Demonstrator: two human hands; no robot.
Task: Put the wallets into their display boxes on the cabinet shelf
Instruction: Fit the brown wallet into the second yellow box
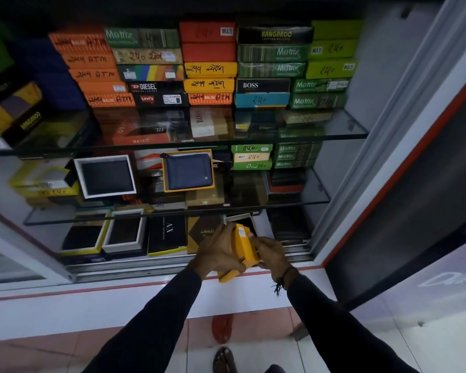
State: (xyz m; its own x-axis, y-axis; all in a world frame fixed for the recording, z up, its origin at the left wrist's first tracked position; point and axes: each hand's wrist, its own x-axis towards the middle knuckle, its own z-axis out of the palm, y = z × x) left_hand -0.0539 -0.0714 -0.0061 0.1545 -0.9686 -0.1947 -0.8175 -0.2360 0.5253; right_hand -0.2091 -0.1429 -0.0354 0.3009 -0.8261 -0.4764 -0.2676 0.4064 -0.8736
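Observation:
Both hands hold a yellow wallet box (242, 249) in front of the cabinet's lowest shelf. My left hand (218, 250) grips its left side and my right hand (271, 251) pinches its right end. Whether a wallet is inside cannot be seen. On the middle glass shelf a blue wallet (189, 171) lies in an open orange-rimmed box (212, 168), and a dark wallet (106, 176) sits in an open white box (78, 170). Two more open boxes with dark wallets (82, 236) (125, 231) stand on the bottom shelf at the left.
Stacks of closed, labelled wallet boxes (207, 68) fill the top glass shelf (320, 130). A black box (167, 232) and a brown box (201, 232) lie on the bottom shelf. The sliding-door track (145, 270) runs below, and an open door frame (388, 157) stands at the right.

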